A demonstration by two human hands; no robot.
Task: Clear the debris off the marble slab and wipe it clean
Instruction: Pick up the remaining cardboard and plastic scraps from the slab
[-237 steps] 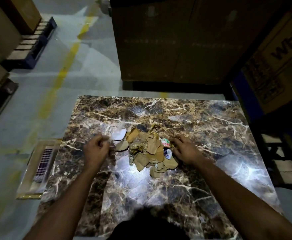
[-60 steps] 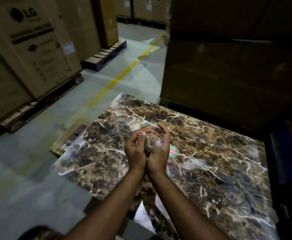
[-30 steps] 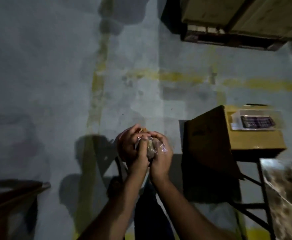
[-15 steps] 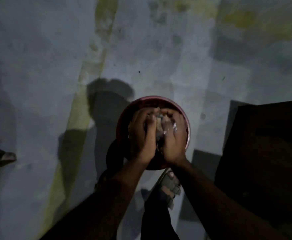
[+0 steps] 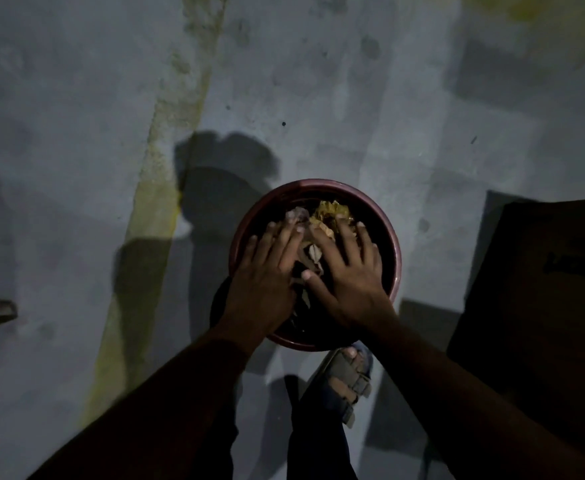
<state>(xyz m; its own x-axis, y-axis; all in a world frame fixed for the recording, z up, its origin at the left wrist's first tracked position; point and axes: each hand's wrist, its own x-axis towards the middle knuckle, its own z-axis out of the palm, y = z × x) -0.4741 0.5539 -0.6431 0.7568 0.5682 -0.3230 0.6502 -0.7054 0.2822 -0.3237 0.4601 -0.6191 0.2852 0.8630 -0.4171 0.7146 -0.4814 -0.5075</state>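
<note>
Debris (image 5: 322, 225) from the marble slab now lies inside a round, dark red bin (image 5: 395, 261) on the grey concrete floor (image 5: 76, 133): crumpled yellowish-brown cardboard scraps and a wad of clear plastic, heaped near the far side of the opening. Half a second ago both hands were cupped tightly together around that bundle, held over the bin; now they have come apart and flattened out. The left hand (image 5: 265, 275) and right hand (image 5: 348, 271) hover palm-down over the opening, side by side, fingers straight and spread, neither grip closed on anything. Whether the fingertips touch the scraps or only hang just above them cannot be told in this dim light.

So the release has happened, and the clearing half of the task looks done for this handful. The slab itself is out of view here, so whether any stray pieces remain on it cannot be judged. A small coloured scrap lay on the marble two seconds ago beside the hands, and may still need collecting. Wiping has not yet begun; no cloth shows. A sandalled foot (image 5: 344, 379) stands just beside the bin's near edge, and a dark cardboard box (image 5: 540, 289) sits to the right.
</note>
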